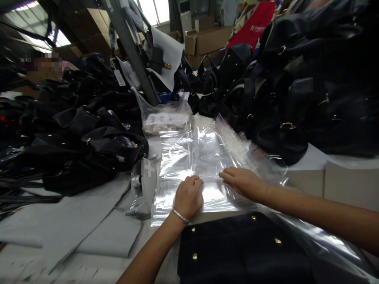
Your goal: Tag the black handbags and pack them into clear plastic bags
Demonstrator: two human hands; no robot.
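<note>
A stack of clear plastic bags (195,157) lies flat on the table in front of me. My left hand (188,197), with a thin bracelet at the wrist, rests on the near end of the stack with its fingers curled down onto the plastic. My right hand (244,182) lies beside it, fingers together and pinching the top sheet near its edge. A black bag with gold studs (237,248) sits right below both hands, at the near edge, partly under clear plastic.
Heaps of black handbags (89,138) fill the left side, and more black handbags (310,86) pile up on the right. A clear bag of small packets (166,118) stands behind the stack. Grey fabric sheets (74,221) cover the left table. Cardboard boxes (207,39) stand at the back.
</note>
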